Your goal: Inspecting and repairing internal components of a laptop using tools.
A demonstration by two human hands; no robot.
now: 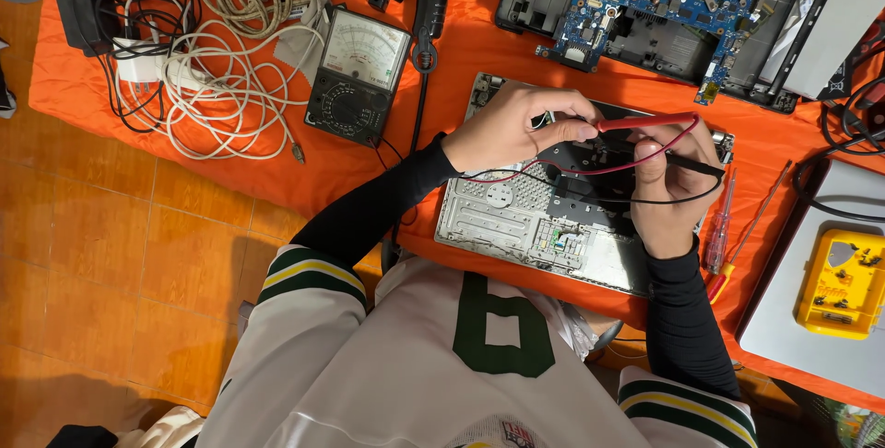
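My left hand grips a red test probe that lies level over an opened laptop chassis on the orange cloth. My right hand holds a black test probe against the same chassis, just below the red one. Red and black leads loop between both hands over the metal inner frame. The probe tips are hidden by my fingers. A black analog multimeter sits to the upper left of my left hand, apart from it.
A stripped laptop base with a blue circuit board lies at the top. A tangle of white cables is at the left. Screwdrivers lie right of the chassis. A yellow tool rests on a grey laptop lid. The orange tiled floor is at the left.
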